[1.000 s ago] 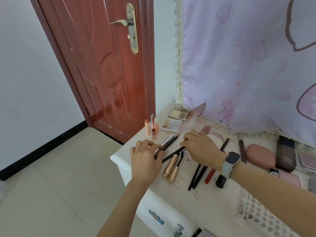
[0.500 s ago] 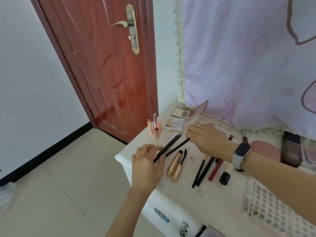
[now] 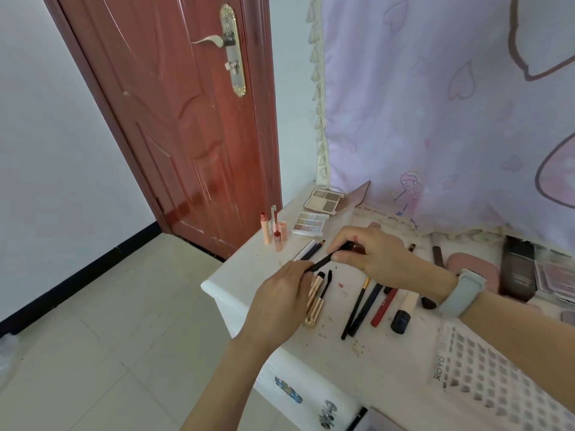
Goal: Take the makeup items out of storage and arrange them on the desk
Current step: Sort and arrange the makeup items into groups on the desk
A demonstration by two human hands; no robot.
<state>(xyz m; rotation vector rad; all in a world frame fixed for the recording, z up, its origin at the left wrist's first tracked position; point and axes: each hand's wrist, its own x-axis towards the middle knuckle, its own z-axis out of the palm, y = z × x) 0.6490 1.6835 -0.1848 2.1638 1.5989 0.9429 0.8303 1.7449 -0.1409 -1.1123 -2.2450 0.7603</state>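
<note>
Near desk edge, hands grip pencil.

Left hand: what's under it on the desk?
Under the left hand, two gold tubes lie on the desk, partly covered. Both hands hold a black pencil above them. Anything else beneath stays hidden.

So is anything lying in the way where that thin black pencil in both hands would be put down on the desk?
Nothing visible. Left hand and right hand hold the thin black pencil above bare white desk, between the silver and black pencils and gold mascara tubes.
</note>
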